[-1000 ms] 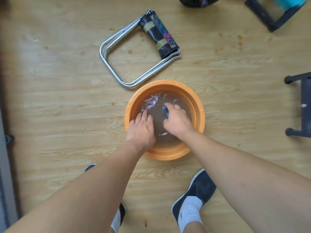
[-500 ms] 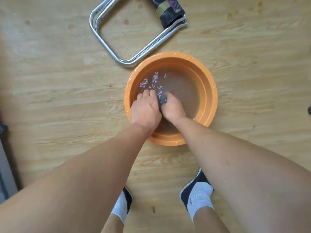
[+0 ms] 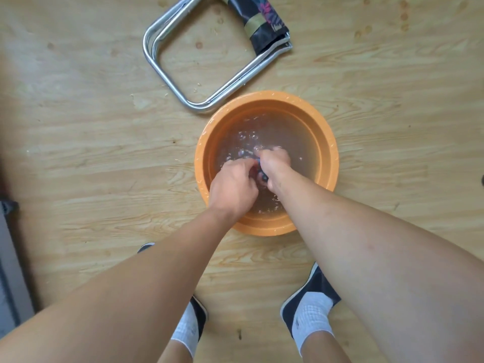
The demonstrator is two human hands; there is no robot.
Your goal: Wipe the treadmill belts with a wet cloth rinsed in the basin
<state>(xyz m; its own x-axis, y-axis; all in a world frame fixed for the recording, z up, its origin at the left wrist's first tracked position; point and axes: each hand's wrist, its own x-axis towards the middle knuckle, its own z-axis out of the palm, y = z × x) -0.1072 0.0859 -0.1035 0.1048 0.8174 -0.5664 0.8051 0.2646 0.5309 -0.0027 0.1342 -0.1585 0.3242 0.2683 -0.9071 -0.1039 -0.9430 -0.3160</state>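
– so, what's the left hand (image 3: 231,188) doing?
– curled tight on the dark cloth (image 3: 262,176), pressed against the right hand (image 3: 275,166), which grips it too, down in the water of the orange basin (image 3: 332,158).
– which way does the cloth lie?
– bunched up, can't tell. the left hand lay flatter half a second ago.

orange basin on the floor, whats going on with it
A person is leaning over the orange basin, which sits on the wooden floor and holds cloudy water. Both hands are down in the water: the left hand and right hand grip a dark cloth between them, with the fingers curled round it, which looks like rinsing. A folded stool lies just beyond the basin. No treadmill shows in this view.
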